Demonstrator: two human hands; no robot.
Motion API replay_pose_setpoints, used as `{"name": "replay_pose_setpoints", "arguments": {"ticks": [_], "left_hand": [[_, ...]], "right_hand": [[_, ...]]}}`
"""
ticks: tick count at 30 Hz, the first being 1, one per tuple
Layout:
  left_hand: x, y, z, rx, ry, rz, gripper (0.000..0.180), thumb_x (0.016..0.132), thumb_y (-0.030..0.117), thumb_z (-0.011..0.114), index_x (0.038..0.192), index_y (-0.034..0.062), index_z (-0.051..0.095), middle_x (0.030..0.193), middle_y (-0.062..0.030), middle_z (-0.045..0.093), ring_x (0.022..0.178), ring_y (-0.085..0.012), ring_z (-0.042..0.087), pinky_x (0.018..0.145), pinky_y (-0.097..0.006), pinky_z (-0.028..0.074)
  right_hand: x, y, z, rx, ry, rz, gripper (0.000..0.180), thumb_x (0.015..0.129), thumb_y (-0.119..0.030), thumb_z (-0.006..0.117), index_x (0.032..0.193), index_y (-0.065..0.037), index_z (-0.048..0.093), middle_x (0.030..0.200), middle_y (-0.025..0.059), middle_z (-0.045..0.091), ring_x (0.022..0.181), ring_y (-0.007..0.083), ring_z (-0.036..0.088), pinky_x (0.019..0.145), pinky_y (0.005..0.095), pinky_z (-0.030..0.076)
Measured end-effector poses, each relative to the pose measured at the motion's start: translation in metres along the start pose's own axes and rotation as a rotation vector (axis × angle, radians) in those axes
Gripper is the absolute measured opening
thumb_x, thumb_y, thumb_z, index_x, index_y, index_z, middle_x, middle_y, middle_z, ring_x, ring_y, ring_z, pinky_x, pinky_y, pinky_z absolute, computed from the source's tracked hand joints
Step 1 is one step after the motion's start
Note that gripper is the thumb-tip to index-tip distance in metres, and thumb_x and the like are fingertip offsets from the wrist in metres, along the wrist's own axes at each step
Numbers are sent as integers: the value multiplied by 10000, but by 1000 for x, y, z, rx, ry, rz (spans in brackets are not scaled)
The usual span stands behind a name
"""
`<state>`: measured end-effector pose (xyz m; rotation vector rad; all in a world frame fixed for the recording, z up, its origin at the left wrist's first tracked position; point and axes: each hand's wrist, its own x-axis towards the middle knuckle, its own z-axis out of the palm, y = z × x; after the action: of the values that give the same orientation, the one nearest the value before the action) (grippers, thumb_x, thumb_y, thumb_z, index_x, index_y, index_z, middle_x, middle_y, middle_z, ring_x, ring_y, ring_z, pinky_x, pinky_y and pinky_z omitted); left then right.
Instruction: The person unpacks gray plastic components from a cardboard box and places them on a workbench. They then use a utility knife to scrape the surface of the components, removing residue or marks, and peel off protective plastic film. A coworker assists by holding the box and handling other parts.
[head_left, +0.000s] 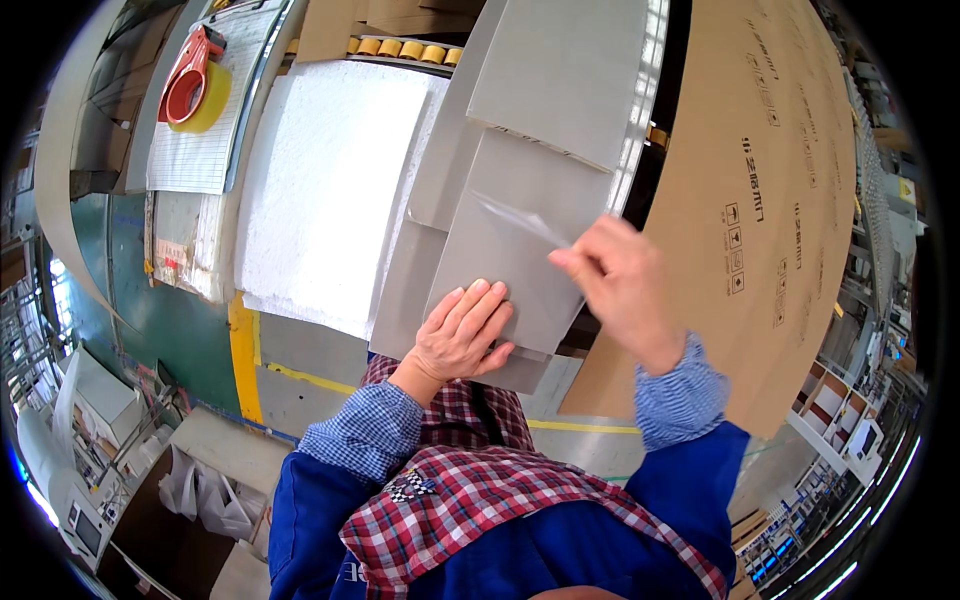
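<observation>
My left hand [463,333] lies flat with fingers spread near the front end of a smooth grey panel [500,235]. A strip of clear plastic film [515,213] is pinched between the thumb and fingers of my right hand [622,285], which hovers over the panel's right edge. The film stretches from that hand up and left across the grey surface; whether its far end is stuck there I cannot tell. Another grey panel [560,75] lies beyond, overlapping this one, and further grey panels show along the left side beneath.
White foam sheets [325,190] lie left of the panels, with yellow rollers [405,48] behind. Farther left, a red tape dispenser [190,90] rests on lined paper [190,165]. A large printed cardboard sheet [770,210] stretches along the right. An open carton [150,520] with plastic bags stands lower left.
</observation>
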<state>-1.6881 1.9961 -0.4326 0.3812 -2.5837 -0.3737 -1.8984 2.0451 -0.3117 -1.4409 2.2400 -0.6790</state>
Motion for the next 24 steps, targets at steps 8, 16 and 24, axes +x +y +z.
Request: {"name": "replay_pose_setpoints", "arguments": {"ticks": [8,16,24], "left_hand": [[-4,-1,-1,32,32,-22,376,865,419,461,1079,165,638,1252,-41,561,1169,-184,518,1036,-344,335],[-2,-6,-2,31,83,30,388,856,433,451,1002,145,667,1178,-54,605,1119,-203,547,1007,-354,348],[-9,-8,2,63,59,24,397,849,442,454,1017,144,655,1182,-53,592,1112,-203,544,993,-362,348]], "right_hand": [[83,43,-111,-4,209,68,182,836,-172,689,746,-37,605,711,-48,502,632,25,414,542,191,325],[127,103,-113,507,195,471,243,872,-253,626,1051,-92,658,961,-9,647,835,62,564,723,200,443],[45,49,-26,395,147,-25,249,903,-138,541,1128,-50,601,1126,90,608,1057,185,562,931,329,438]]}}
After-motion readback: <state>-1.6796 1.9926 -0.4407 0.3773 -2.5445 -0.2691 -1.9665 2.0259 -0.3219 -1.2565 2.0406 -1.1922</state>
